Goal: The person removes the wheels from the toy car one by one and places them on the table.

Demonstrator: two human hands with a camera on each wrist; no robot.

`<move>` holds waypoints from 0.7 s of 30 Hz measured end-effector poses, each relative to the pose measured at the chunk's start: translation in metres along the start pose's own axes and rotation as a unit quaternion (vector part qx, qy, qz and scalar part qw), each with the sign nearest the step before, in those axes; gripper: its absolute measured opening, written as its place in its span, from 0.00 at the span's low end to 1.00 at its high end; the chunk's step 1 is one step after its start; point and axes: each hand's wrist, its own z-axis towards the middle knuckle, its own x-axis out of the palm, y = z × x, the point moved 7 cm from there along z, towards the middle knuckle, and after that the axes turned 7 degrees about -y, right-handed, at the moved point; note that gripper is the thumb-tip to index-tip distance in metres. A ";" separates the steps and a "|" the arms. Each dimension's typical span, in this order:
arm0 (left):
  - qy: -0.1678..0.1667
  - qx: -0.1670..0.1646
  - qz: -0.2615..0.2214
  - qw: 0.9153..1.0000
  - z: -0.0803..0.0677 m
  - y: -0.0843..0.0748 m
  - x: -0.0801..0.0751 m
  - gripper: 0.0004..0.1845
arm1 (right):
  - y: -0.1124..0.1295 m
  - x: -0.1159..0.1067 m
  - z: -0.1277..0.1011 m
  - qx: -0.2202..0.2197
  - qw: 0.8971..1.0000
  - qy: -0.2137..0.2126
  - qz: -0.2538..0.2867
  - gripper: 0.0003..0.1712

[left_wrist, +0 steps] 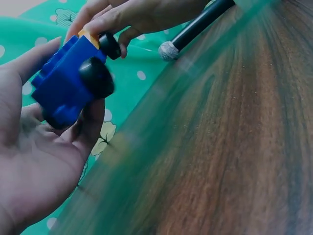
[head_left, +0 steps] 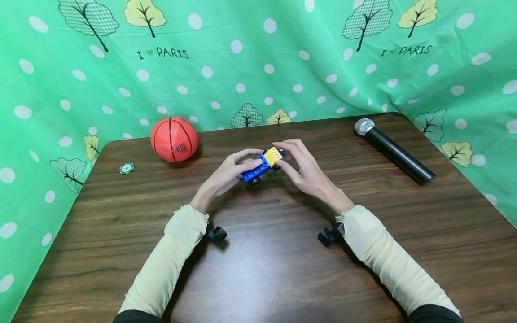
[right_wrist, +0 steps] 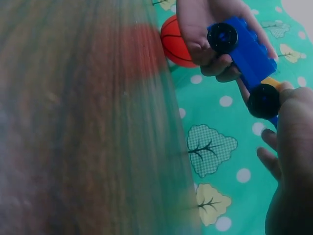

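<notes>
Both hands hold a blue toy brick car (head_left: 258, 167) just above the centre of the wooden table (head_left: 258, 251). The left hand (head_left: 228, 172) curls its fingers and thumb round the blue end at the 8 o'clock side of the car. The right hand (head_left: 304, 168) pinches the opposite end, at 2 o'clock, where a yellow brick (head_left: 273, 155) sits on top of the blue body.

The head view shows the studded top face only. The left wrist view shows the underside: a black wheel (left_wrist: 96, 77) close to the left palm (left_wrist: 34, 161), and a second wheel (left_wrist: 110, 45) under the right fingertips (left_wrist: 105, 22). The right wrist view shows the two wheels (right_wrist: 223, 37) on the other flank, one beside the left fingers and one (right_wrist: 264, 101) against the right thumb.

On the table, an orange toy basketball (head_left: 174, 139) lies at 10 o'clock from the car, with a small green-and-white chip (head_left: 127, 168) further out at 9 o'clock. A black microphone (head_left: 393, 150) lies well apart at 3 o'clock; only the left wrist view shows its mesh head (left_wrist: 168, 50) at close range. A green patterned cloth (head_left: 258, 58) hangs behind the table.
</notes>
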 end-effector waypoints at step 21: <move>0.058 0.075 -0.043 0.995 -0.001 -0.007 0.032 0.44 | -0.024 0.003 -0.008 0.179 0.979 -0.081 0.063 0.14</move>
